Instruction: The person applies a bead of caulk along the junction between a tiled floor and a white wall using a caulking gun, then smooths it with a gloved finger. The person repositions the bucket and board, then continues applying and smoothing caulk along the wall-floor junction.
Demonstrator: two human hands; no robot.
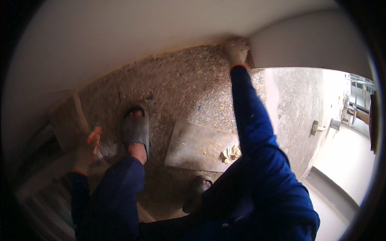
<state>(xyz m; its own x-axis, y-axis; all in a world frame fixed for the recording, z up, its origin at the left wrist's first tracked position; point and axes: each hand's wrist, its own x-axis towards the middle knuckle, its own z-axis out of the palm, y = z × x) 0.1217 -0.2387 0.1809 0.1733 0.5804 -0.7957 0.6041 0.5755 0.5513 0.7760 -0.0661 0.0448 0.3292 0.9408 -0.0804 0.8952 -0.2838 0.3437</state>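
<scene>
My right hand (237, 53), in a pale glove with an orange cuff, reaches far forward to the foot of the wall at the corner. Its fingers look curled, and what they grip is hidden. On the left, in dim light, my left hand (85, 154) is low beside my left leg. Orange-red shows at its fingers, next to a narrow pale piece. It appears closed, but the thing held cannot be made out. Between my feet and the right arm lies a flat grey board (193, 146), bearing a lump of cream-coloured paste (230, 154).
My feet, in dark slippers (136, 124), stand on a rough speckled floor (181, 80). A pale wall (140, 32) curves along the front. Off to the right lie a flat-bladed scraper (315, 128) and another flat tool (335, 124); a metal frame (360, 94) stands beyond.
</scene>
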